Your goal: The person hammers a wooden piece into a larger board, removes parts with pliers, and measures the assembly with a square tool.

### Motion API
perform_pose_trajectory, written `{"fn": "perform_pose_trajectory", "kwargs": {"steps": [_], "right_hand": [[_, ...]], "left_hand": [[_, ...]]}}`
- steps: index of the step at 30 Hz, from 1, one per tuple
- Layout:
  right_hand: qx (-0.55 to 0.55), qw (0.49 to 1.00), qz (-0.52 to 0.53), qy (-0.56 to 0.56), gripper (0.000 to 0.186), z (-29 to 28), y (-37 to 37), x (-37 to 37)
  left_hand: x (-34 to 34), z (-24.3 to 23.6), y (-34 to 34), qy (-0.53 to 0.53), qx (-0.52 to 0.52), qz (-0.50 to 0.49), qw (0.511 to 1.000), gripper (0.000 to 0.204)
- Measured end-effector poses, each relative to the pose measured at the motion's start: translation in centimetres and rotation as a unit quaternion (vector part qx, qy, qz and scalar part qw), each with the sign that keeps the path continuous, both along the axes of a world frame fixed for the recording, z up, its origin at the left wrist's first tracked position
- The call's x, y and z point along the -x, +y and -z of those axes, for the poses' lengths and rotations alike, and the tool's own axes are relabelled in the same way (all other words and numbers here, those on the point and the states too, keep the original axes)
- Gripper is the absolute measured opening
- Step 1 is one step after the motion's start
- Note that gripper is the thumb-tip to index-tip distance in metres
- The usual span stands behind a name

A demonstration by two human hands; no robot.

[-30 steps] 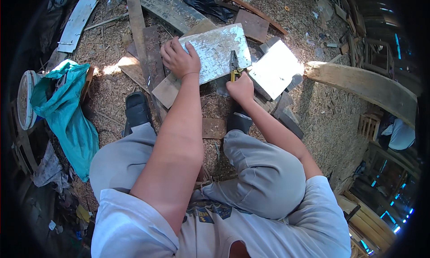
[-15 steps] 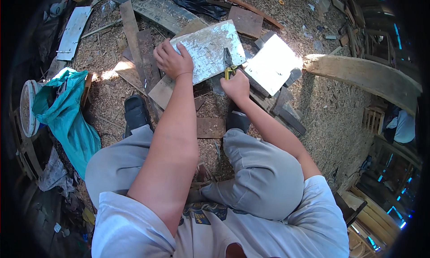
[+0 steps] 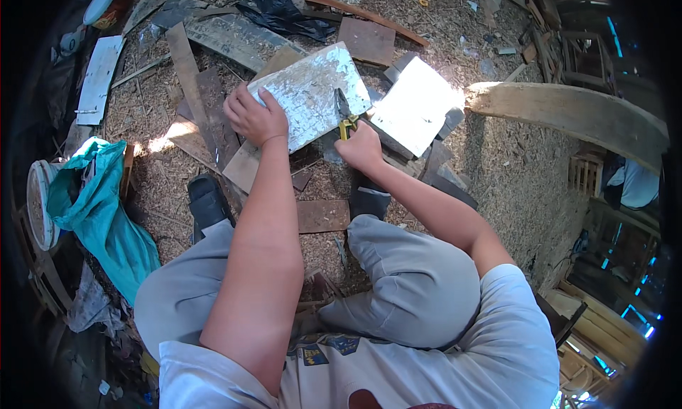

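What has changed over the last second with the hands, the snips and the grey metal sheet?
Hardly anything. The left hand stays pressed on the pale grey metal sheet, the right hand keeps its grip on the yellow-handled snips at the sheet's edge. Only the view shifted slightly.

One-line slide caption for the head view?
Seated on sawdust, left hand steadies a metal sheet while right hand works yellow-handled snips into its edge.

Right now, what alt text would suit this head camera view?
A seated person's left hand steadies a metal sheet on scrap boards while the right hand cuts it with yellow-handled snips. Sawdust covers the ground.
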State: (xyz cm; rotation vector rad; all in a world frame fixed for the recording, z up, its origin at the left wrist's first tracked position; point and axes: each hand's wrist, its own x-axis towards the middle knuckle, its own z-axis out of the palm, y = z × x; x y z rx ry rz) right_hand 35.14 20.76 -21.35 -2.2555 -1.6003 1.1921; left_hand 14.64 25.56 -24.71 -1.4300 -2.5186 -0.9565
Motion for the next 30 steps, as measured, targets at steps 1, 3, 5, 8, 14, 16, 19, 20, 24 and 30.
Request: {"fn": "perform_pose_trajectory", "kwargs": {"steps": [1, 3, 5, 8, 14, 16, 19, 20, 24, 30], "right_hand": [[0.0, 1.0, -0.002, 0.0, 0.037, 0.0, 0.1, -0.1], [0.013, 1.0, 0.0, 0.01, 0.043, 0.0, 0.3, -0.4], [0.015, 1.0, -0.004, 0.006, 0.041, -0.6, 0.2, 0.5], [0.018, 1.0, -0.004, 0.006, 0.039, -1.6, 0.3, 1.4], [-0.021, 1.0, 0.007, -0.016, 0.039, -0.4, -0.4, 1.2], [-0.019, 1.0, 0.013, -0.016, 0.04, -0.4, -0.7, 1.6], [-0.027, 0.999, 0.01, -0.019, 0.042, -0.5, -0.7, 1.5], [-0.039, 0.999, -0.002, -0.022, 0.043, -0.5, -0.5, 1.1], [0.003, 0.99, -0.105, -0.093, 0.047, -2.7, 0.7, 0.9], [-0.115, 0.992, -0.06, 0.003, 0.056, -2.6, 0.3, 1.1]], "left_hand": [[-0.1, 0.0, 0.1, 0.0, 0.0, -0.002, 1.0, 0.041], [-0.1, 0.0, 0.2, 0.015, -0.016, 0.007, 1.0, 0.039], [0.7, 0.1, 0.1, 0.014, -0.015, 0.005, 1.0, 0.038], [1.8, 0.1, 0.5, -0.01, -0.009, 0.011, 1.0, 0.037], [0.7, -0.7, -0.1, -0.002, -0.045, 0.025, 0.999, 0.037], [1.0, -0.8, -0.2, -0.006, -0.045, 0.024, 0.999, 0.037], [1.0, -0.8, -0.1, -0.009, -0.048, 0.026, 0.998, 0.037], [0.7, -0.7, 0.1, -0.009, -0.051, 0.028, 0.998, 0.037], [1.8, 0.5, 0.7, -0.028, -0.037, 0.015, 0.999, 0.041], [1.9, 0.4, 2.0, -0.13, -0.014, -0.014, 0.991, 0.036]]}}
